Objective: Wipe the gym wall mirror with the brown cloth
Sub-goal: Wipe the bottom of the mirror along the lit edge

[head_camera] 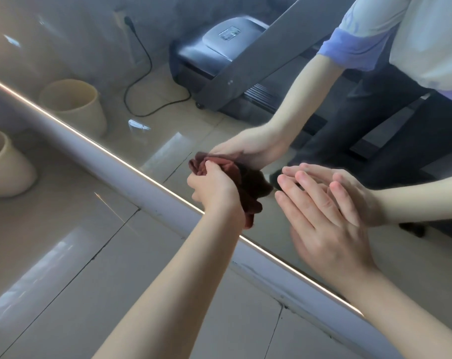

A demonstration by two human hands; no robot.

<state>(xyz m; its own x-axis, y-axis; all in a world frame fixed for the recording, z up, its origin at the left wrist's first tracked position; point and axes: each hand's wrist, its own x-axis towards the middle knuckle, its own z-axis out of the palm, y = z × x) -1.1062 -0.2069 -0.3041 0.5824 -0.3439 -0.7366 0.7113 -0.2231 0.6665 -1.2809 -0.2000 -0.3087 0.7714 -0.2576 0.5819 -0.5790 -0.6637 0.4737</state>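
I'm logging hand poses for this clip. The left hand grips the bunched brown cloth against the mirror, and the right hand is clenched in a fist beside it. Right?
Not quite. The right hand is no fist: the head view shows it open, fingers straight, at the mirror. The left hand does grip the bunched brown cloth against the glass.

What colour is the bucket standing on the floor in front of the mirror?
The bucket is plain cream, seen best in the head view.
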